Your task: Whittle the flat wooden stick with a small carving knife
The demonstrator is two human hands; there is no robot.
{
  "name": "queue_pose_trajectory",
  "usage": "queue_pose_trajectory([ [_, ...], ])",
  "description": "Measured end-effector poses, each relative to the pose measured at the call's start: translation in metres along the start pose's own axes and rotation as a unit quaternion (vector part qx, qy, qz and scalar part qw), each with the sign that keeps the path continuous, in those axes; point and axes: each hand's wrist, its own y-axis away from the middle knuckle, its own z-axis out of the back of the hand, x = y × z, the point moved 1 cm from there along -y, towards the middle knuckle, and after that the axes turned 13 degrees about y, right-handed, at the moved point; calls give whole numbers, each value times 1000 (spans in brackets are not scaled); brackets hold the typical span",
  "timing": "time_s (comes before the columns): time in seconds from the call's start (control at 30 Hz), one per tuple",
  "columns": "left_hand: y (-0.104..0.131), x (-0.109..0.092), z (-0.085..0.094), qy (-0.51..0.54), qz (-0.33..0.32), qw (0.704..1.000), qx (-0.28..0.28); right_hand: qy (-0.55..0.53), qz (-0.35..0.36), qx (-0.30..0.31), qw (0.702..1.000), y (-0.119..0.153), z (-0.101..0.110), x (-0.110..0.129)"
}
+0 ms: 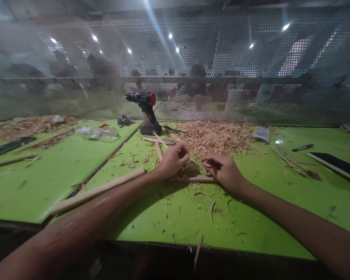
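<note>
The left grip (pixel 172 160) is curled, the right grip (pixel 229 171) loosely bent; whether either pinches anything, I cannot tell. A blue-marked wooden strip (pixel 196 178) lies on the green surface (pixel 236 223) between them, just nearer than the fingertips.

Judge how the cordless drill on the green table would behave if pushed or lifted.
The drill could tip if pushed near the top, since it stands upright with its body jutting left above its base. It would likely be stiff when lifted, given its hard-looking casing, and may feel weighty, judging by that bulky base.
</note>
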Motion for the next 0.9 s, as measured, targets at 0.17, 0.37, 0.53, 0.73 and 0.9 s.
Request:
queue_pose_trajectory([
  [0.17, 1, -1, 0, -21, -20, 999, 27, 5, -9, -15, 1000, -3, 2, -7],
  [0.37, 1, -1, 0, -34, -23, 999, 27, 17, -8, -16, 1000, -4, 5, -5],
  [0.53, 1, -2, 2, -34, -26, 999, 15, 15, -5, 5, 1000, -1, 3, 0],
  [0.73, 1, -3, 1, -41, -23, 999, 14, 27, -3, 11, 1000, -1, 2, 3],
  [0.9, 2, -4, 1, -47, -21, 999, 13, 24, 4, 19, 1000, 0, 1, 3],
])
